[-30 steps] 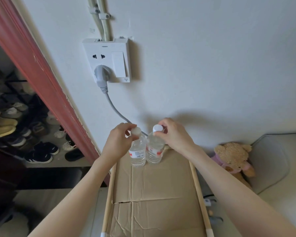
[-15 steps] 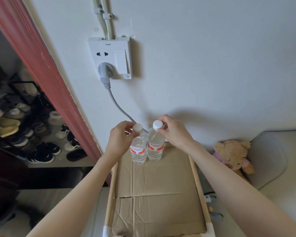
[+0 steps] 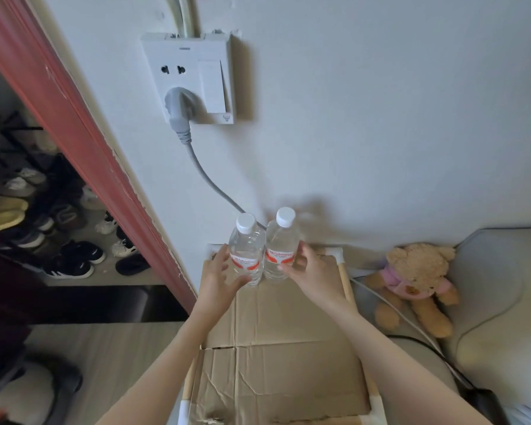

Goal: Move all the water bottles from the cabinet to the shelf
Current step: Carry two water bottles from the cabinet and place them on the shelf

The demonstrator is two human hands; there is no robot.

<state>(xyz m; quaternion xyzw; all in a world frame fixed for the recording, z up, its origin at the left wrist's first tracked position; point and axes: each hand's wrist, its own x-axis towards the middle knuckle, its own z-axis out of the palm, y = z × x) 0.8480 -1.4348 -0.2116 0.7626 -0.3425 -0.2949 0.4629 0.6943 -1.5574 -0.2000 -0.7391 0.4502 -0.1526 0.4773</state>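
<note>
Two clear water bottles with white caps and red-and-white labels stand upright side by side at the far end of the cardboard-lined shelf [image 3: 288,332], close to the wall. My left hand [image 3: 216,280] lies loosely against the lower side of the left bottle [image 3: 246,250], fingers relaxed and thumb by its base. On the other side, my right hand [image 3: 311,271] touches the right bottle [image 3: 281,240] at its label with relaxed fingers. Neither hand grips a bottle.
A wall socket [image 3: 193,81] with a grey plug sits above the bottles, and its cable [image 3: 209,179] drops behind them. A red door frame [image 3: 74,118] and a shoe rack [image 3: 28,210] are at the left. A teddy bear [image 3: 414,280] leans on a pale cushion [image 3: 488,286] at the right.
Both hands have let go of the bottle caps and slid down to the bottles' bodies. The bottles now stand on the shelf by themselves.
</note>
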